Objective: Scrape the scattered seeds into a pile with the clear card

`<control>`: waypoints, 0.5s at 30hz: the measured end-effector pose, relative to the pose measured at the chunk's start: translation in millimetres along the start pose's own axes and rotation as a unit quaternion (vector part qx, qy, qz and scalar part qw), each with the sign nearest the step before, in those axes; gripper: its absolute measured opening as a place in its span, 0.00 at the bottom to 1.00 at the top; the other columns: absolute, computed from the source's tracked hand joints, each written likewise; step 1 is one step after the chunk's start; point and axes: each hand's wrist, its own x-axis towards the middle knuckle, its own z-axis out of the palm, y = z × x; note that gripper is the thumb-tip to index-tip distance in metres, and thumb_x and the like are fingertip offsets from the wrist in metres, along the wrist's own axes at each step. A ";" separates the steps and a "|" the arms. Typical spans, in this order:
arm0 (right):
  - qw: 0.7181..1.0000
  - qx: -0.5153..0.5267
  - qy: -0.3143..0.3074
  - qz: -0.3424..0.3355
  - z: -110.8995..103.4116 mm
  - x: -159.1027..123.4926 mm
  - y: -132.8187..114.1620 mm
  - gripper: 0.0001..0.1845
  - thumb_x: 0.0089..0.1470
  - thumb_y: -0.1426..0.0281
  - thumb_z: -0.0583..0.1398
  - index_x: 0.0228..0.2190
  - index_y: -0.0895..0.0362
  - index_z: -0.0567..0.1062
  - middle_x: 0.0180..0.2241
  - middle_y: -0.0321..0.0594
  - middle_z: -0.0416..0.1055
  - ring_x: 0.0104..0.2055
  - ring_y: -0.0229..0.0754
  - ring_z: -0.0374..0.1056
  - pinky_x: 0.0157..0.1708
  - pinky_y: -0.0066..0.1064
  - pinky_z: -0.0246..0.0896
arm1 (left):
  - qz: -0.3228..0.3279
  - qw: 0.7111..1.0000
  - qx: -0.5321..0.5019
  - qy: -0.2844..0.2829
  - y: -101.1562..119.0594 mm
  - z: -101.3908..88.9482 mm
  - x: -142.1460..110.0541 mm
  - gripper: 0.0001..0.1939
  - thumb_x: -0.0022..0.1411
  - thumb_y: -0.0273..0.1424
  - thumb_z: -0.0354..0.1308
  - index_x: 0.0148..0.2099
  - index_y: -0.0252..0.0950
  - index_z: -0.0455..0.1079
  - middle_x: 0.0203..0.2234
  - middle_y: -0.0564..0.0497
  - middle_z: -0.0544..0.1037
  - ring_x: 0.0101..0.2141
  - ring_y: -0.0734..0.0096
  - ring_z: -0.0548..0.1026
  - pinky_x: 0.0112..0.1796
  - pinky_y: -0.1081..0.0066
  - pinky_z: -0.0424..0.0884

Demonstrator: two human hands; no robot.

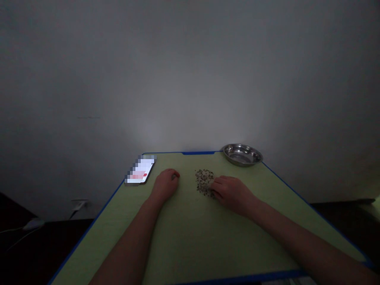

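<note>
A small spread of mixed dark and pale bits (204, 182), like seeds or grains, lies on the green tabletop (184, 229). My right hand (233, 192) rests at its right edge, fingertips pinched together among the bits. What those fingertips hold, if anything, is too small to make out. To the left of the spread, apart from it, my left hand (166, 184) lies on the table with its fingers curled in. A greyish patch shows between its thumb and fingers, too dim to name.
At the back right corner stands a shallow round metal bowl (242, 155). A phone (141, 170) with a lit screen lies near the left edge, beyond my left hand. Blue edging (198, 152) borders the table, and a pale wall (190, 79) rises behind it.
</note>
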 end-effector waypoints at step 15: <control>0.992 0.023 0.022 0.122 -21.2 -34.5 45.9 0.10 0.58 0.73 0.54 0.33 0.58 0.76 0.33 0.43 0.74 0.35 0.44 0.69 0.32 0.32 0.55 | -0.010 1.000 0.004 -0.007 4.3 -2.7 0.0 0.14 0.56 0.25 0.48 0.38 0.36 0.75 0.42 0.44 0.77 0.45 0.63 0.73 0.50 0.65 0.66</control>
